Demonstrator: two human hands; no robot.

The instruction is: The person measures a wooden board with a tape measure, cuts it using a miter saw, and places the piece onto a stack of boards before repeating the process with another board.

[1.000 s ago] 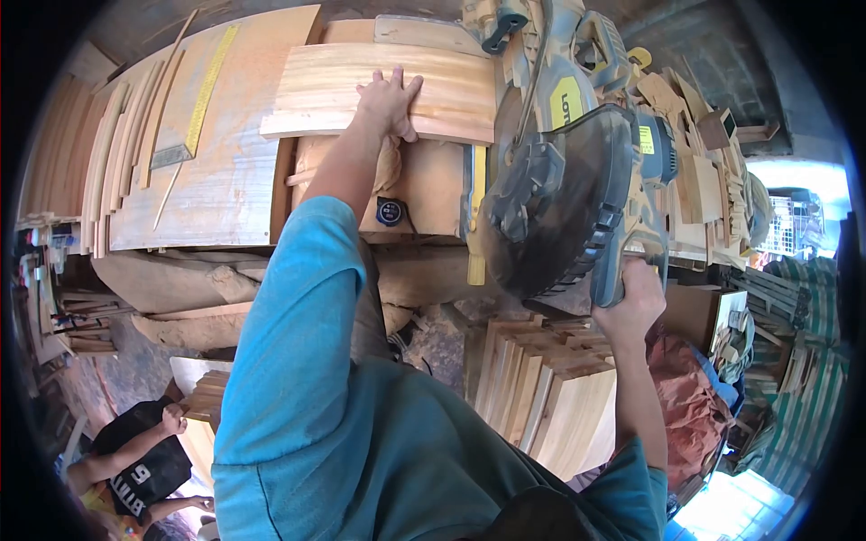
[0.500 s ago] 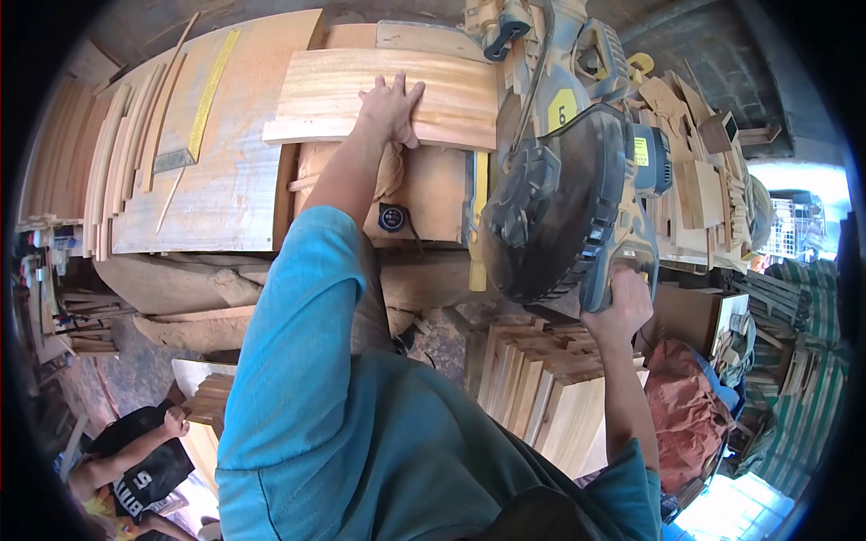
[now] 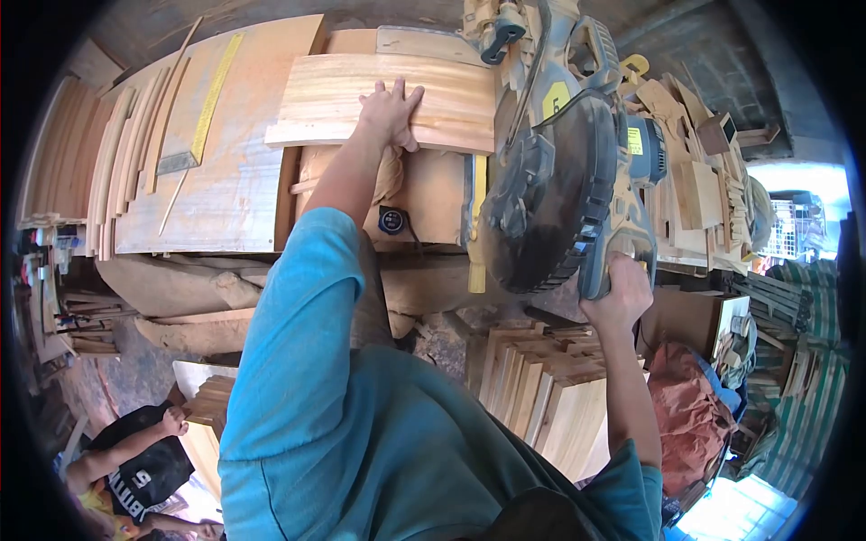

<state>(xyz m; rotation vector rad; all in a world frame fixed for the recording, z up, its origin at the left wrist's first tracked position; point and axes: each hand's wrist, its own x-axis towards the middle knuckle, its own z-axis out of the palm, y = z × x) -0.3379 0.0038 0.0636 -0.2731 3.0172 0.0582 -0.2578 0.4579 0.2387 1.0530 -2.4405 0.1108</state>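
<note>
My left hand (image 3: 390,115) lies spread on a pale wooden board (image 3: 334,99), fingers pointing away from me. The board's right end reaches the base of a miter saw (image 3: 559,198). My right hand (image 3: 621,293) is wrapped round the saw's handle (image 3: 603,266), at the near side of its dark round blade guard. Below the board, a round tape measure (image 3: 391,220) lies on the bench next to my left forearm. A yellow strip (image 3: 477,225) runs along the saw's left side.
A yellow-bladed square (image 3: 203,117) and long wood strips (image 3: 117,162) lie on a panel at left. Stacked boards (image 3: 541,379) stand below the saw. Offcuts (image 3: 699,194) pile up at right. Another person (image 3: 144,460) holds wood at lower left.
The saw head and my right hand on its handle have shifted slightly. My left hand stays spread on the board. The other person's lower hand has come into view.
</note>
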